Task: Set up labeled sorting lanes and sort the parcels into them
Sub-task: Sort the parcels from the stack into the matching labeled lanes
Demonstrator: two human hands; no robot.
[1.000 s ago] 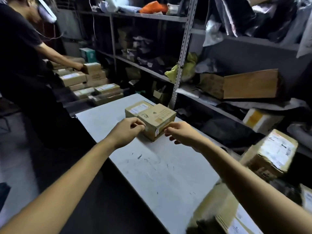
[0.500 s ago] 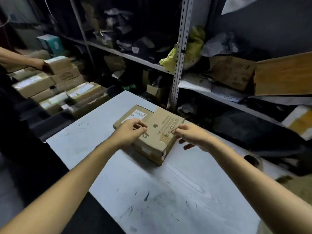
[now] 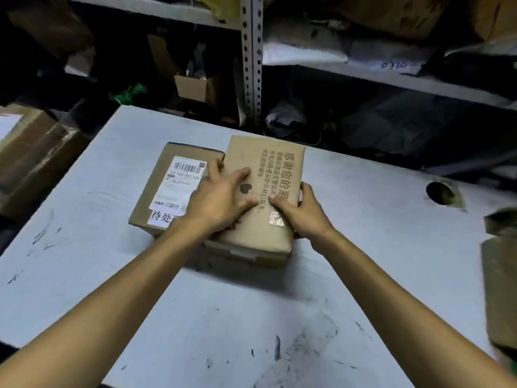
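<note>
Moved atop the upper parcel (image 3: 279, 163) of two, left hand (image 3: 221, 198) lies flat; right hand (image 3: 303, 217) grips it.

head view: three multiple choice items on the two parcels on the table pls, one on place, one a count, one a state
1. On the table, where does the labelled parcel lie relative to the printed parcel? A: to its left B: to its right C: at the opposite edge
2. How many hands touch the printed parcel? A: none B: one C: two
3. How does the left hand lie? A: clenched in a fist B: fingers spread flat on cardboard C: palm up

Answers: 1 A, it sits left of the printed text. 2 C, the left hand presses the top and the right hand grips the right edge. 3 B, its fingers are straight.
</note>
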